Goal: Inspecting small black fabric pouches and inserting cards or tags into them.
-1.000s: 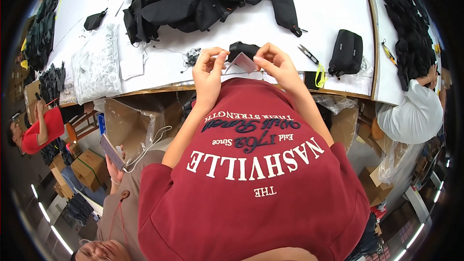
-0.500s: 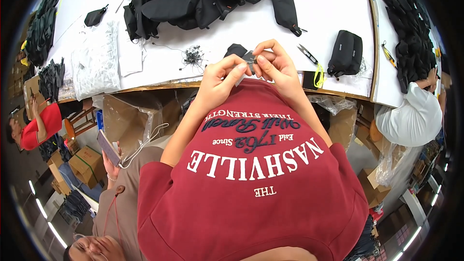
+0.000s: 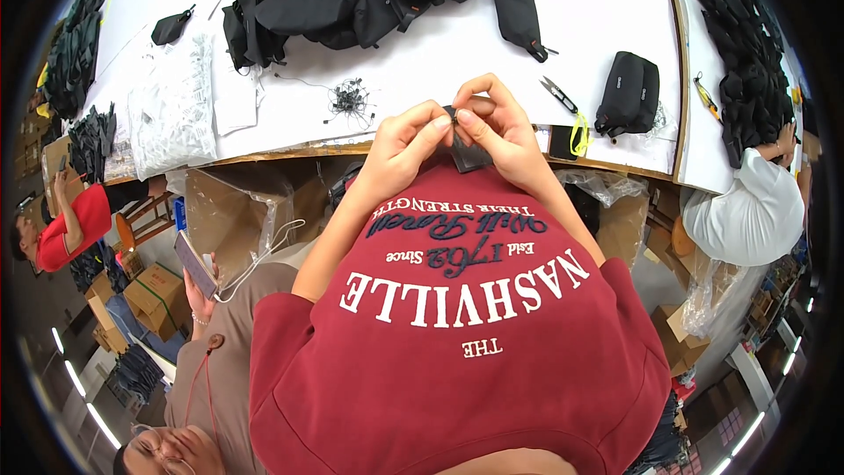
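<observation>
In front of my chest, at the table's near edge, my left hand and my right hand meet fingertip to fingertip. Both are closed in a pinch on a small dark flat piece that looks like a hang tag. It hangs below the fingertips, against the red shirt; its upper part is mostly hidden by the fingers. To the left of my hands lies a tangle of thin black strings with small ends. A pair of thread snips with a yellow cord rests to the right.
A heap of black pouches fills the table's far side. One black pouch stands at the right, and a small one lies left. A clear bag of white pieces sits near the left edge. A person with a phone sits beside me.
The dark flat piece has swung from above and between my fingers to hanging below them. My fingertips have drawn closer together. The things on the table stay put.
</observation>
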Tool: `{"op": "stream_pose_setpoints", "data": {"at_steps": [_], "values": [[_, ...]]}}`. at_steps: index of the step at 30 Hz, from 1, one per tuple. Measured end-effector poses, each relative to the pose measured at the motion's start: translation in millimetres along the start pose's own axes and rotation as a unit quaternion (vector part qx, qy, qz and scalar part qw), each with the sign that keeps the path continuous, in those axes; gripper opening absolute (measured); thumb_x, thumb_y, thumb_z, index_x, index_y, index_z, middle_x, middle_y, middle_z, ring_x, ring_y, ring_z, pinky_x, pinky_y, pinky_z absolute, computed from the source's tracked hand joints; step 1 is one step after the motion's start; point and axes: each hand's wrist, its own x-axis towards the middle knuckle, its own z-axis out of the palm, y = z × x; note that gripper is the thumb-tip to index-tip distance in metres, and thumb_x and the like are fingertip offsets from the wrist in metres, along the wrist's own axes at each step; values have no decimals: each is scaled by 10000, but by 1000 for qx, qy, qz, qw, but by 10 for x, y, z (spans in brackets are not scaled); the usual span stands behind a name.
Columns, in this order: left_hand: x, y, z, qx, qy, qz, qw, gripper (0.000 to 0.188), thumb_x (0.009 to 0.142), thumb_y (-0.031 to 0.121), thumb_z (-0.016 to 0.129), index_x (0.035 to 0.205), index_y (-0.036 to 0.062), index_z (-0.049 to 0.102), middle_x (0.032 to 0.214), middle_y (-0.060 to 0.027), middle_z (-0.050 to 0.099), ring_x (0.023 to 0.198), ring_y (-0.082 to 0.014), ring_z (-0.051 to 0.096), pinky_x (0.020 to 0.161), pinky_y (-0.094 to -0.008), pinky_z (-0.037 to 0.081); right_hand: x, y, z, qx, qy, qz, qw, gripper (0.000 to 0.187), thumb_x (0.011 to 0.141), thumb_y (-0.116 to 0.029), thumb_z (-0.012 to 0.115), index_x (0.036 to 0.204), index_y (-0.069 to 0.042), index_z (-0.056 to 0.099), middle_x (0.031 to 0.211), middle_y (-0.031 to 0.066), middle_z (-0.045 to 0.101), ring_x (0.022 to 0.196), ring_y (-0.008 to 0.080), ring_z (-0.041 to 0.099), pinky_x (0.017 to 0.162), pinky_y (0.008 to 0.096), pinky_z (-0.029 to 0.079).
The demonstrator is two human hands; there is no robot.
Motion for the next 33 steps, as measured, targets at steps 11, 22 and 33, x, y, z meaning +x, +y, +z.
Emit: {"op": "stream_pose_setpoints", "data": {"at_steps": [11,22,33], "values": [[-17,-48,-15,30,-3,1,1000,217,933,187,479,791,33,536,586,51,452,508,-15,350,461,-192,265,-25,-19,24,-80,26,-4,996,108,918,-71,501,1005,-43,445,796,8,543,710,58,482,654,193,388],[73,-270,-81,-44,-40,-47,997,125,899,148,561,871,26,554,635,7,577,574,-18,446,509,-193,331,78,-53,-247,-50,-112,88,989,121,925,-129,494,1020,-67,453,719,2,541,636,46,483,561,185,363],[67,-136,126,260,-142,129,946,130,846,163,609,864,36,628,771,-59,596,677,-152,559,604,-257,433,653,583,-701,-583,-308,288,695,507,709,-369,626,1057,-1,636,908,219,656,862,318,640,778,364,492]]}}
